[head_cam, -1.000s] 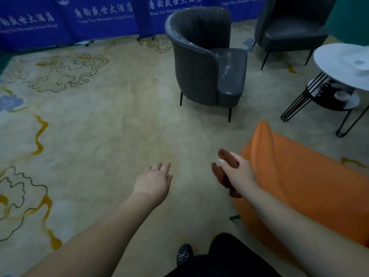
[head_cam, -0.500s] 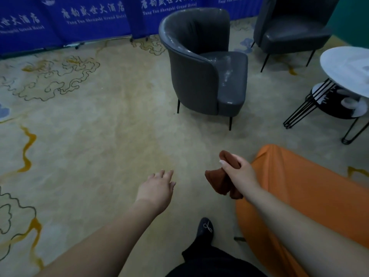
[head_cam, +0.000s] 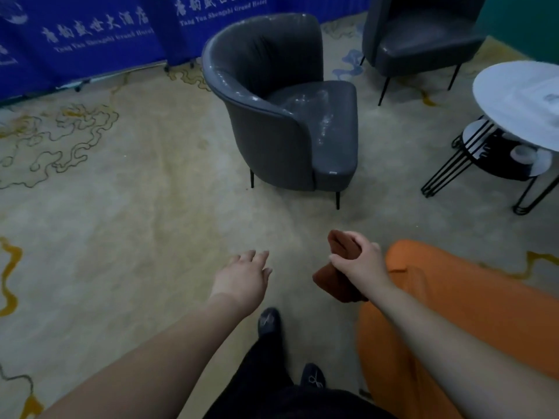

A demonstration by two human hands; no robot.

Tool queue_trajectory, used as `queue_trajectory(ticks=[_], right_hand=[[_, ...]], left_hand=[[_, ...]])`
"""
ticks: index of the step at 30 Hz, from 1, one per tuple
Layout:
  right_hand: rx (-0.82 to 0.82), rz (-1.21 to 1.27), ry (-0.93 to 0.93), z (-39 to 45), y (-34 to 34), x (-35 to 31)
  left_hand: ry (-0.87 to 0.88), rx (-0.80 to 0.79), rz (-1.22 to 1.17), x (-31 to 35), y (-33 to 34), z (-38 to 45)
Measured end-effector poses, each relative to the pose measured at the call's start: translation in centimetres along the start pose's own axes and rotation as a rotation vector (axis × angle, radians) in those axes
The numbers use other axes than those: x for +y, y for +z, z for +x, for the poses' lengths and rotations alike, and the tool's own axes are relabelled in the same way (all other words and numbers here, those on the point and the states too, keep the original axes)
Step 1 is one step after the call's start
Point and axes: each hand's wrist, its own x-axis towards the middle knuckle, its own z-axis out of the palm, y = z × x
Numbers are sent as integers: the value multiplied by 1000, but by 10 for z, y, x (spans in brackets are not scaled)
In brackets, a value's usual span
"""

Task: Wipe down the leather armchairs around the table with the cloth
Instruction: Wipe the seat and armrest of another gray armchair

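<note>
Carpet [head_cam: 121, 237] patterned; grey armchair [head_cam: 290, 116] ahead; right hand [head_cam: 360, 261] grips cloth [head_cam: 338, 279], left hand [head_cam: 242, 279] spread.

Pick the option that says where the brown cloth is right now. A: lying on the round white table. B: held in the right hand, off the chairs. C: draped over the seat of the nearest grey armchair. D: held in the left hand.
B: the right hand grips the brown cloth in the air above the carpet, short of the nearest grey armchair, while the left hand is open and holds nothing.
</note>
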Motion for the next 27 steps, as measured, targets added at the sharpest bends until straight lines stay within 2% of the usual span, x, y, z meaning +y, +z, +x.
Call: queue_trajectory(ticks=[8,18,20,24,27], right_hand=[[139,41,55,98,-20,-30],[275,165,136,210,-47,-70],[293,242,150,230,-54,-71],[272,472,134,286,-70,-78],[247,656,169,339,-86,-87]], left_hand=[[138,-59,43,5,-36,135],[313,-13,44,27,-113,301],[339,14,-53,41,-126,322],[387,-85,-623,94,-154,359],[388,-168,-751,139,-174,393]])
